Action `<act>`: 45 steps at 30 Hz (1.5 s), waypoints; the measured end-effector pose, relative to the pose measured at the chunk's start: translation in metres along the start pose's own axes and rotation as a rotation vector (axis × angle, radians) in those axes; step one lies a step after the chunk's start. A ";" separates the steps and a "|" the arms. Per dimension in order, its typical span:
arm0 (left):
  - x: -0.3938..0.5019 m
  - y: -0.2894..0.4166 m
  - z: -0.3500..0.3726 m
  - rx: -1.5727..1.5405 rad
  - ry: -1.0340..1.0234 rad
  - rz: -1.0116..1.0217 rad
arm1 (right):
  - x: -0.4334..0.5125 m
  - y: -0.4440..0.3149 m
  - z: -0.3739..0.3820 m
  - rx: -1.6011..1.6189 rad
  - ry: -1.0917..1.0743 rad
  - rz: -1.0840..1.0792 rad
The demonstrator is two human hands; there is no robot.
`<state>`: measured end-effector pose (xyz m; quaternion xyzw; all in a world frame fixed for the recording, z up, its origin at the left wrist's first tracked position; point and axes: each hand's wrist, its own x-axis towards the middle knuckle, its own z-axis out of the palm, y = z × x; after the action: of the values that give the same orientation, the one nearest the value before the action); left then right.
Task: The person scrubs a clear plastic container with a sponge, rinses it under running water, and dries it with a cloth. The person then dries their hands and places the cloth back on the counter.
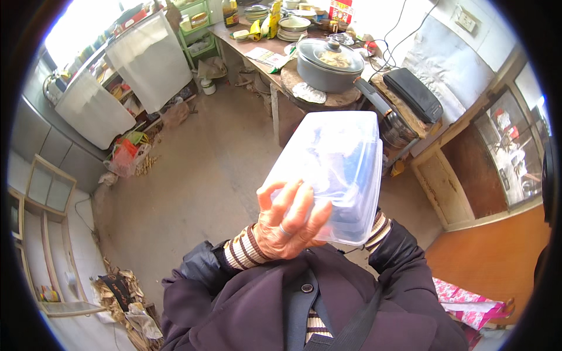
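My left hand (290, 219), with a ring on one finger, is spread against the near left side of a translucent plastic storage box (340, 184) and grips it. The box is held tilted in front of my chest, above the floor. Glare whitens its broad upper face, and something bluish shows faintly through the plastic; I cannot tell what it is. My right hand is hidden behind the box; only its striped cuff (380, 230) and dark sleeve show at the box's right edge.
Beyond the box, a lidded grey pot (329, 66) sits on a round wooden board (290, 79), its handle pointing towards me. Stacked dishes (293, 28) stand on the table behind. A black flat appliance (412, 94) lies at right. Plastic bags (125, 155) lie on the floor at left.
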<state>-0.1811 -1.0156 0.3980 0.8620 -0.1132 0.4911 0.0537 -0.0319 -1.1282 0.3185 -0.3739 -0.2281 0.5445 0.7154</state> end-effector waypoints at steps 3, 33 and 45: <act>0.003 0.003 0.001 0.010 0.015 -0.018 | -0.008 -0.013 0.016 0.079 0.014 0.024; -0.061 -0.059 0.030 -0.774 0.285 -1.255 | 0.105 0.016 0.033 -1.897 0.009 -0.987; -0.049 -0.052 0.008 -0.470 0.256 -1.110 | 0.114 0.016 -0.022 -2.262 0.268 -0.577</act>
<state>-0.1853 -0.9604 0.3526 0.6915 0.2547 0.4515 0.5030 0.0091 -1.0240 0.2834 -0.7850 -0.5811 -0.1940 0.0914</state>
